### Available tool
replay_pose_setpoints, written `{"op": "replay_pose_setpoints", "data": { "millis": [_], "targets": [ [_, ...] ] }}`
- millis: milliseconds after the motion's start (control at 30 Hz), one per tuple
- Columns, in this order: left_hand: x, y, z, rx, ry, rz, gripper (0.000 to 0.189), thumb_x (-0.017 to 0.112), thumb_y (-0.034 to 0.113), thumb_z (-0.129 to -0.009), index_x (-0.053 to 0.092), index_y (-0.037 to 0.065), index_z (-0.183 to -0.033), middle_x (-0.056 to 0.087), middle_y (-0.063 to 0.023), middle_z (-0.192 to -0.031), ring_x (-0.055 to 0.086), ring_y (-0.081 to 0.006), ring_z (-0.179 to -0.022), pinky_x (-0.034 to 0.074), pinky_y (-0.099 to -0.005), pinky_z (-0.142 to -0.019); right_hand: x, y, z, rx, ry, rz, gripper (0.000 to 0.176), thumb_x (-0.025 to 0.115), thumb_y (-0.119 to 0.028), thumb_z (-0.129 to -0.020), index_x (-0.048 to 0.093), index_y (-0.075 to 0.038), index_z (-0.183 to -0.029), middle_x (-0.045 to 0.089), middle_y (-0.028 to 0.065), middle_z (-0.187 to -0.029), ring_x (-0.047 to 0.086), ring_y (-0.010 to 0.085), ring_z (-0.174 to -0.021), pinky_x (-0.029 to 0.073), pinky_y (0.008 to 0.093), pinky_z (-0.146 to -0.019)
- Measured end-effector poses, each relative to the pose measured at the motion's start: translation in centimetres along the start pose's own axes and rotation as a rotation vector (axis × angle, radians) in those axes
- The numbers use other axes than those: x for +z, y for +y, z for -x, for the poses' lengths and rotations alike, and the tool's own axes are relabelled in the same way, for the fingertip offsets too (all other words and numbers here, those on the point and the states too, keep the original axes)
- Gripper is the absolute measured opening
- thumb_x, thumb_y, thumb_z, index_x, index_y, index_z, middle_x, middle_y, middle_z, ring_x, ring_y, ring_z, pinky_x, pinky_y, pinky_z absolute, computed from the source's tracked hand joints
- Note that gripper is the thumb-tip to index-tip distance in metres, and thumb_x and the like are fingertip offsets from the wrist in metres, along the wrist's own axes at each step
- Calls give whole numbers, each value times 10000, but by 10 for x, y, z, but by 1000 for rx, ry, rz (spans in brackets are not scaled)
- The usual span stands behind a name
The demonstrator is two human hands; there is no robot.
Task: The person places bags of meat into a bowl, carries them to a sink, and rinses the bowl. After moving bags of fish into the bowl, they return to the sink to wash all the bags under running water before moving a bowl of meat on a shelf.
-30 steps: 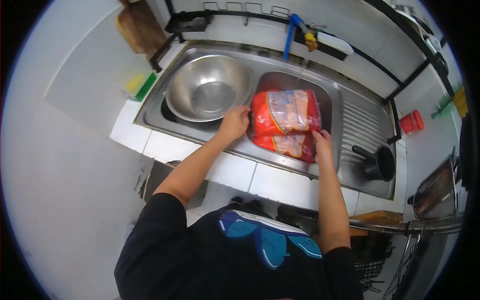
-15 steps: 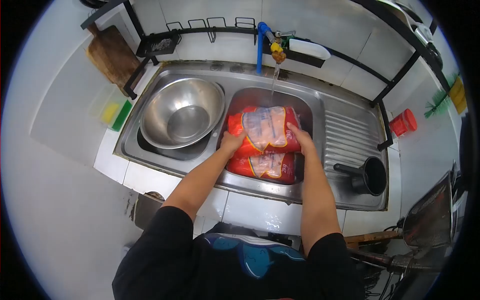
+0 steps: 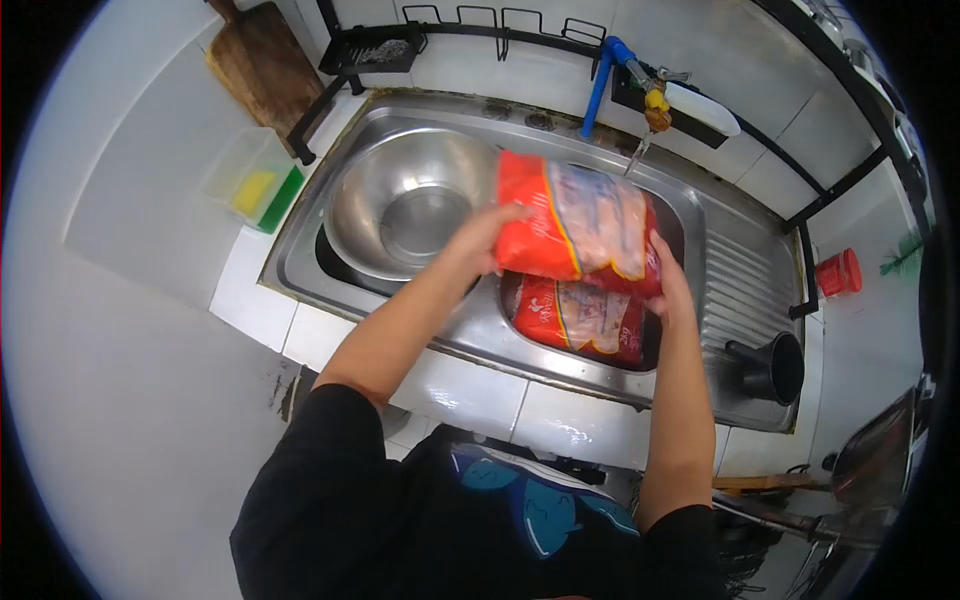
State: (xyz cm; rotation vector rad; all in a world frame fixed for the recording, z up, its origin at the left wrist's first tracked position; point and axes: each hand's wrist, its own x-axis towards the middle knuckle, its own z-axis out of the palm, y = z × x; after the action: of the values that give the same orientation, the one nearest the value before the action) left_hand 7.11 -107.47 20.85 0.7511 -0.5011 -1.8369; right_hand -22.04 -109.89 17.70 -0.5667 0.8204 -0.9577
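Between my two hands is a red plastic bag of pale pink meat (image 3: pixel 585 222), its front window clear and its edges slightly blurred. My left hand (image 3: pixel 487 238) grips its left end, and my right hand (image 3: pixel 672 275) clasps the right end. Beneath it, a second red bag of meat (image 3: pixel 580 318) lies in the right sink basin (image 3: pixel 690 240). Water runs from the tap (image 3: pixel 656 110) behind the held bag. A wide steel bowl (image 3: pixel 365 205) rests over the left basin, close to my left hand.
A ridged drainboard (image 3: pixel 750 285) holds a black dipper (image 3: pixel 773 368) on the right. On the left stand a sponge box (image 3: pixel 262 185) and a wooden cutting board (image 3: pixel 268 75). A black metal rack (image 3: pixel 460 40) runs along the back wall; a red cup (image 3: pixel 838 272) is at far right.
My hands have lifted the upper bag out of the basin, up and toward the bowl. More of the lower bag shows. The view has shifted, so the sink appears farther right.
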Motion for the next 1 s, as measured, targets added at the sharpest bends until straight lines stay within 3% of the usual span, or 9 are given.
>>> {"op": "replay_pose_setpoints", "data": {
  "millis": [100, 167, 300, 367, 433, 533, 633, 800, 1000],
  "targets": [
    [-20, 53, 42, 80, 107, 70, 373, 613, 75, -738, 479, 3, -1079, 580, -146, -992, 608, -266, -860, 515, -417, -764, 68, 3, -14, -13, -5, 111, 588, 494, -464, -829, 397, -33, -1217, 498, 162, -1170, 529, 254, -1028, 443, 444, -845],
    [-59, 78, 50, 309, 178, -84, 379, 615, 78, -738, 470, -4, -1078, 583, -144, -973, 611, -248, -846, 526, -407, -731, 98, 12, -16, -124, 303, 421, 604, 530, -465, -811, 410, -13, -1193, 523, 154, -1110, 556, 222, -942, 460, 378, -763],
    [-108, 133, 60, 561, 379, -413, 472, 669, 10, -657, 417, -24, -1055, 574, -156, -931, 609, -249, -807, 527, -380, -691, -6, 72, -49, -214, 408, 1202, 536, 626, -361, -750, 493, -38, -1156, 596, 122, -983, 585, 219, -867, 455, 332, -754],
    [-132, 148, 55, 619, 474, -588, 502, 686, -11, -616, 408, -20, -1035, 569, -156, -917, 608, -247, -775, 525, -376, -686, -7, 75, -14, -7, 480, 1451, 519, 614, -366, -689, 536, -74, -1110, 524, 205, -1130, 514, 347, -1030, 440, 372, -828],
    [-163, 156, 44, 654, 545, -736, 528, 697, -22, -587, 400, -17, -1024, 564, -155, -908, 605, -245, -747, 524, -375, -680, -31, 92, 0, -73, 651, 1560, 485, 606, -351, -683, 558, -54, -1064, 567, 197, -1067, 543, 344, -981, 427, 392, -847],
    [-202, 165, 27, 645, 541, -791, 543, 702, -24, -578, 396, -17, -1027, 562, -152, -903, 604, -243, -726, 525, -380, -672, -69, 104, 3, 75, 726, 1522, 451, 622, -323, -678, 573, -43, -1028, 585, 193, -1034, 571, 346, -921, 436, 388, -832],
    [-219, 173, 19, 551, 425, -609, 532, 697, -18, -605, 399, -24, -1045, 568, -152, -914, 609, -251, -744, 527, -380, -675, -60, 104, 5, -84, 893, 1475, 430, 651, -292, -713, 565, 2, -1014, 627, 147, -914, 607, 251, -842, 467, 332, -742],
    [-257, 162, 12, 226, 357, -372, 470, 676, 50, -690, 434, -39, -1083, 592, -155, -945, 624, -250, -802, 531, -376, -688, -79, 93, -37, -201, 958, 640, 389, 614, -315, -775, 564, 28, -952, 610, 103, -860, 583, 199, -735, 459, 302, -654],
    [-246, 155, 23, 141, 432, -767, 400, 659, 174, -753, 511, -42, -1055, 617, -153, -924, 633, -225, -774, 529, -347, -686, -86, 81, -79, -301, 1040, 3, 415, 612, -366, -787, 561, -8, -991, 583, 71, -947, 562, 167, -770, 469, 312, -614]
  ]
}}
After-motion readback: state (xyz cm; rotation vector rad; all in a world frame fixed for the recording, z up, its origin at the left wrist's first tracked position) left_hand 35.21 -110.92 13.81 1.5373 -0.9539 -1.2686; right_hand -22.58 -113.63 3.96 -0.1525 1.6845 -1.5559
